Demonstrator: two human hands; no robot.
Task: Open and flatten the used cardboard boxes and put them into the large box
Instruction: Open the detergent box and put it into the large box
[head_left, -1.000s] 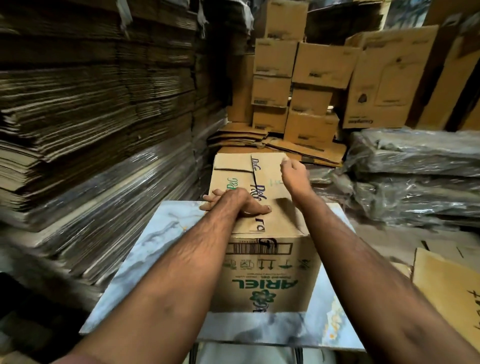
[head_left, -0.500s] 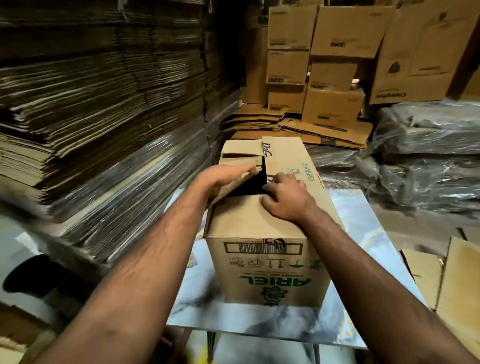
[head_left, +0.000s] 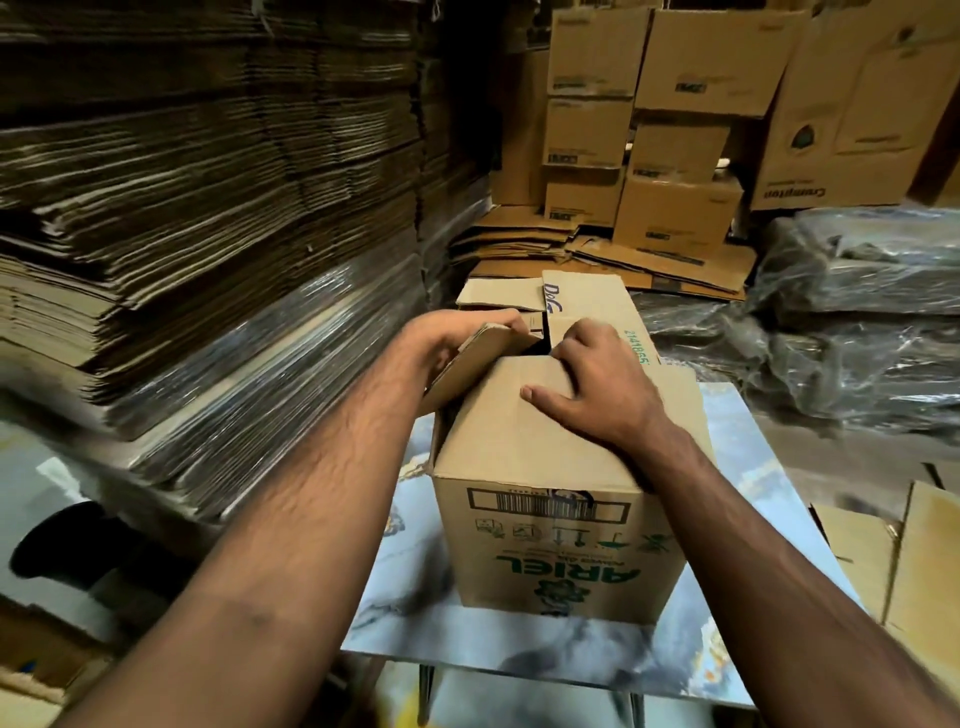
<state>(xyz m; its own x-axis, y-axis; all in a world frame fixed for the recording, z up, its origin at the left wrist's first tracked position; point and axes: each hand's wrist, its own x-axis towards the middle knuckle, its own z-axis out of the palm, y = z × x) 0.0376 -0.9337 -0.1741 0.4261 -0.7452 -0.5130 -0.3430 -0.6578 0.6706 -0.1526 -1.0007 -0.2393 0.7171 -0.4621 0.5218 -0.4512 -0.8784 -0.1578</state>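
Note:
A brown Ariel cardboard box (head_left: 558, 551) stands on a small marble-patterned table (head_left: 571, 647), its print upside down toward me. My left hand (head_left: 452, 340) grips the left top flap (head_left: 483, 353) and holds it lifted, with a dark gap showing beneath it. My right hand (head_left: 592, 384) lies on the near top flap (head_left: 519, 431), thumb flat and fingertips curled over that flap's far edge at the gap. The far flaps (head_left: 587, 304) lie behind the hands. The large box is not identifiable among the cartons around.
Tall stacks of flattened cardboard (head_left: 197, 218), partly wrapped in plastic, wall in the left side. Closed cartons (head_left: 670, 156) and loose flattened sheets (head_left: 613, 249) fill the back. Plastic-wrapped bundles (head_left: 852, 312) lie at right. Open cardboard pieces (head_left: 904, 561) stand by the table's right edge.
The left flap has risen as my left hand curled round its edge. My right hand moved from the far side back onto the near flap. The camera shifted right and closer.

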